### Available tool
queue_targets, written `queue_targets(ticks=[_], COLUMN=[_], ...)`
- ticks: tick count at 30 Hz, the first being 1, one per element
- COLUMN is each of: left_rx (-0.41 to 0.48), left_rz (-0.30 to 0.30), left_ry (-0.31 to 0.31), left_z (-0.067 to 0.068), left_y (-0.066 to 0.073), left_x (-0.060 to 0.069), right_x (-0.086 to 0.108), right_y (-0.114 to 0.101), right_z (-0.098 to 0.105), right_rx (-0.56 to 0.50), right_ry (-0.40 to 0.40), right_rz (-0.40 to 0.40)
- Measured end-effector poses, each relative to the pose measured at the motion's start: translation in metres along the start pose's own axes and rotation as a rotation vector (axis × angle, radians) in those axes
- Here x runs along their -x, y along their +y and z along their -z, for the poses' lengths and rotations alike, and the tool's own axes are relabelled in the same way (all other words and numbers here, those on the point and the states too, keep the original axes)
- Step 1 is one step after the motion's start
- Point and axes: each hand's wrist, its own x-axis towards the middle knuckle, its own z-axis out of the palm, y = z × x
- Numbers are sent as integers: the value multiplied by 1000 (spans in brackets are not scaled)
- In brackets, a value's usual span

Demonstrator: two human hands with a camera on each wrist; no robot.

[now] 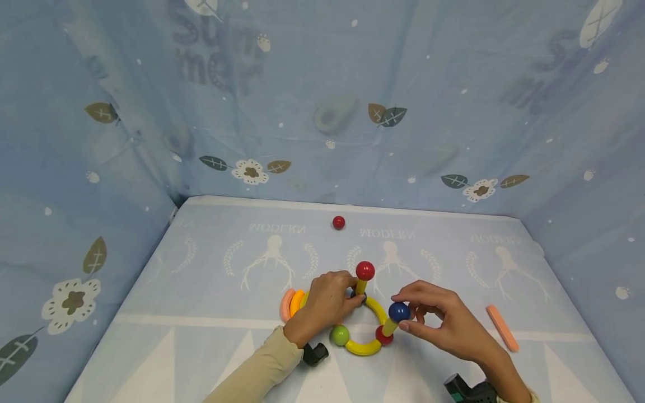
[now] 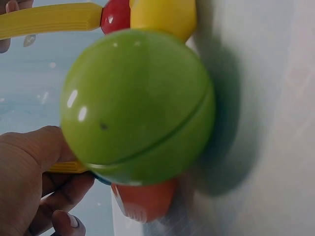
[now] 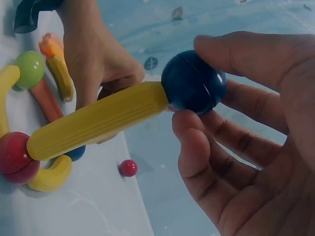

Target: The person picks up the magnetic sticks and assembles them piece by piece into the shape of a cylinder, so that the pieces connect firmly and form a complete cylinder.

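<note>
A ring of curved yellow sticks (image 1: pixel 364 348) and balls lies on the cloth, with a green ball (image 1: pixel 340 335) and a red ball (image 1: pixel 384 336) at its near side. On the red ball stands a yellow stick (image 3: pixel 98 120) topped by a blue ball (image 3: pixel 194 81). My right hand (image 1: pixel 448 322) pinches that blue ball between its fingertips. At the ring's far side, my left hand (image 1: pixel 327 299) grips a second upright yellow stick (image 1: pixel 360 287) near its base; a red ball (image 1: pixel 365 270) tops it. The left fingers partly cover the dark blue ball beneath.
Left of my left hand lie curved pieces, a pink one (image 1: pixel 286 305) and an orange one (image 1: pixel 296 303) among them. A loose red ball (image 1: pixel 339 223) sits near the table's far edge. To the right lies a straight orange stick (image 1: pixel 502 328). Patterned blue curtains (image 1: pixel 322 112) surround the table.
</note>
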Motion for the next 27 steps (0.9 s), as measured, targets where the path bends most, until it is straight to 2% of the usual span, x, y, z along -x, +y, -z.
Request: queue_targets(ticks=[5,9,13,17,22,27], left_rx=[5,7,6,0,-13,30], left_rz=[17,14,17,30,74,151], left_ry=[-2,4,8,22,42,31], left_z=[-1,-2,-3,-4,-6,-8], left_y=[0,0,0,2,7,12], left_x=[0,1,3,6,8,10], right_x=[-7,-22,-46,-79,-125,-168], right_y=[4,17,40,63,80,90], right_z=[7,15,21,20,10,-10], right_rx=[35,29,38,83,98,27], right_ry=[28,38,35,-14,-180,-483], right_rz=[16,18,-15,-57,-69,-19])
